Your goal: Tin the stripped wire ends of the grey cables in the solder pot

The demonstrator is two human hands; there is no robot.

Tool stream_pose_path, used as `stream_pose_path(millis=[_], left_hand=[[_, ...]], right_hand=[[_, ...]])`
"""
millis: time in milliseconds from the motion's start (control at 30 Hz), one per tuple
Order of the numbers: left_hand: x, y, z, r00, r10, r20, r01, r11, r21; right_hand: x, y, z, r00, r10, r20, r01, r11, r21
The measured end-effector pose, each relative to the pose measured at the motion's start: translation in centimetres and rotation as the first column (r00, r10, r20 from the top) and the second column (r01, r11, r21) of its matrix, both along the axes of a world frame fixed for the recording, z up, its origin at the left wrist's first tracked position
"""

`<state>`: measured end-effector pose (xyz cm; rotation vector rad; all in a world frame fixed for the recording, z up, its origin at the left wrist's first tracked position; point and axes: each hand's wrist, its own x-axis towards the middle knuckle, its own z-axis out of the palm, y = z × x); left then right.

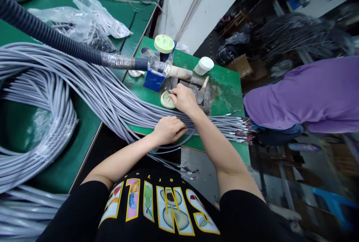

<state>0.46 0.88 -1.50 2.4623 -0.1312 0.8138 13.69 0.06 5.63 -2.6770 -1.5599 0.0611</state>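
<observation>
My right hand (183,99) is pinched on the thin wire end (168,90) of a cable, over a round, pale cream dish (167,100). Closer to my body, my left hand (169,129) lies against a thick bundle of grey cables (140,111), its fingers curled in; what they hold is hidden. One grey cable bends in a loop below the bundle, near both hands. Stripped ends with red and dark wires (246,129) fan out at the bundle's right. Just past my right hand is a dirty metal tray (207,101) with a flat scraper-like tool (202,91) in it.
A ribbed black hose (70,49) crosses from the left to a nozzle (179,72) above the tray. A blue box (154,80), a white tub (204,65) and a pale green round lid (164,43) stand behind. A person in purple (303,92) is at the right.
</observation>
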Motion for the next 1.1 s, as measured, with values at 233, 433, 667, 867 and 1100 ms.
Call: stream_pose_path(millis=[233,433,667,867,1100], left_hand=[[0.0,0.1,0.3,0.999,0.002,-0.04,-0.004,0.999,-0.048],[0.0,0.3,0.8,0.995,-0.024,-0.095,0.016,0.996,-0.092],[0.1,0.3,0.9,0.993,-0.018,-0.117,0.008,0.996,-0.086],[0.1,0.3,0.8,0.991,-0.039,-0.126,0.027,0.995,-0.091],[0.2,0.3,0.8,0.99,-0.052,-0.131,0.038,0.993,-0.108]], right_hand=[[5.3,-3.3,0.2,0.976,-0.209,0.056,0.196,0.964,0.179],[9.1,-4.5,-2.1,0.909,-0.417,0.03,0.408,0.901,0.148],[9.7,-3.7,-3.2,0.887,-0.462,-0.004,0.46,0.883,0.094],[10.0,-3.5,-3.6,0.879,-0.476,-0.02,0.476,0.875,0.087],[10.5,-3.4,-4.2,0.889,-0.458,-0.014,0.457,0.884,0.093]])
